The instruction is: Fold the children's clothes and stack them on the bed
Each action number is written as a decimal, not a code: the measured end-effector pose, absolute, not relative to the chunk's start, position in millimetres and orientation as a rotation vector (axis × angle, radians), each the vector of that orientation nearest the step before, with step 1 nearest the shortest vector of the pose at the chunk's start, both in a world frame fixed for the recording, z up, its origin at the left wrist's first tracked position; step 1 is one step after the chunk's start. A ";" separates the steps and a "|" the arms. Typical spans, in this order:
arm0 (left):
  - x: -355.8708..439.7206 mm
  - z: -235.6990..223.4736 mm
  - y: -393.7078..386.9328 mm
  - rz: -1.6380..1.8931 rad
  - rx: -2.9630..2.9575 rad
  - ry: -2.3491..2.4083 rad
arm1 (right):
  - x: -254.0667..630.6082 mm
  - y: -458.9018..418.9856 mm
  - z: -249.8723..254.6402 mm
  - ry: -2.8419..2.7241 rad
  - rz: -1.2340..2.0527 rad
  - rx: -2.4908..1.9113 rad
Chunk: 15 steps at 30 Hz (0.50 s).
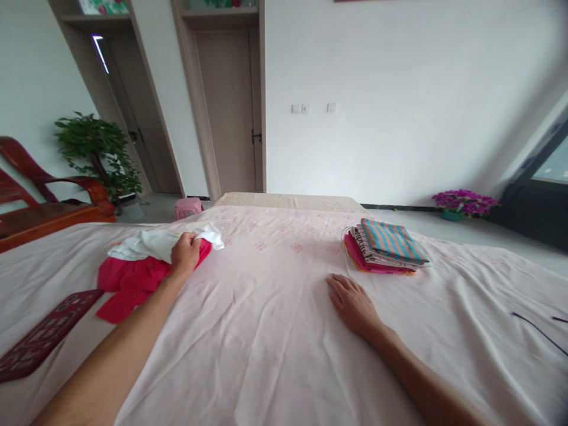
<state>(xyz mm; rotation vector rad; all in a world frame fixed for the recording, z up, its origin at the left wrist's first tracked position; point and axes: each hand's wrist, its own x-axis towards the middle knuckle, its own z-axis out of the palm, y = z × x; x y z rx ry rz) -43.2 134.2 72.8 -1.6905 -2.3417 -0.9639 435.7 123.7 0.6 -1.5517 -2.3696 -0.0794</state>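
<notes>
My left hand (185, 253) reaches forward and is closed on a crumpled white cloth (155, 242). That cloth lies on top of a loose red garment (133, 283) at the left of the pale pink bedsheet (266, 331). My right hand (352, 305) rests flat on the sheet, fingers stretched out, holding nothing. Just beyond it sits a neat stack of folded cloths (384, 247), with a teal and brown striped one on top.
A dark red patterned cloth (42, 337) lies at the sheet's left edge. A red wooden chair (39, 201), a potted plant (100, 151) and a pink stool (189, 208) stand at the left. Purple flowers (464, 203) sit by the right wall. A black cable (539, 331) crosses the right side.
</notes>
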 end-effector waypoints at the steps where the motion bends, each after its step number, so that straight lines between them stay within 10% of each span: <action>1: -25.5 71.8 131.4 -1.001 -1.760 -2.316 | 435.8 123.5 1.0 -2.369 -0.076 -1.552; 6: 48.0 45.2 83.8 -1.070 -2.685 -2.033 | 437.4 123.4 0.4 -2.378 -0.061 -1.537; 15: 5.1 5.4 60.3 -0.864 -2.050 -1.955 | 435.1 119.1 3.9 -2.370 -0.066 -1.563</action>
